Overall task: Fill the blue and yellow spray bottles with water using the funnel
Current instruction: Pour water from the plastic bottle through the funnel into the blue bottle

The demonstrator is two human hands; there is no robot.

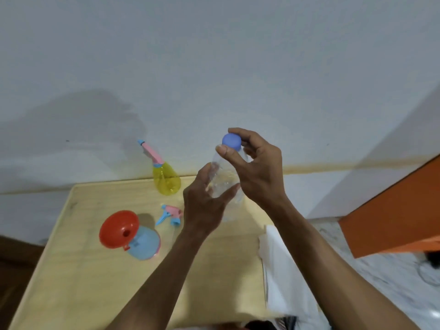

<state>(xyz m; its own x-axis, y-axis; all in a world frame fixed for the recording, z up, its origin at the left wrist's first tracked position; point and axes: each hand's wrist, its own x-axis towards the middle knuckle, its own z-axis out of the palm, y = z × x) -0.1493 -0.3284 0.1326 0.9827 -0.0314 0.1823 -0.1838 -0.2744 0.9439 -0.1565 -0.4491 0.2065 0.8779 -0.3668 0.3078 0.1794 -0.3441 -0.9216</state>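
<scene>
Early stage, no pouring yet as far as visible. Left hand (204, 206) wraps the body of a clear water bottle (225, 179) held up over the wooden table (78, 282); right hand (257, 167) pinches its blue cap (231, 141) with thumb and fingers, cap on the neck, so judged step is uncapping. Blue spray bottle (145, 245) stands at table's left-centre with its head off and the red funnel (119, 228) seated in its neck, ready to receive water; can't tell its water level. Its removed pink and blue spray head (170, 214) lies on the table just beside it, toward the hands. Yellow spray bottle (166, 178) stands at the far edge near the wall, trigger head on, looks unfilled but hard to tell. Left to do: pour into blue, move funnel, open and fill yellow. White cloth (283, 270) on table's right edge.
</scene>
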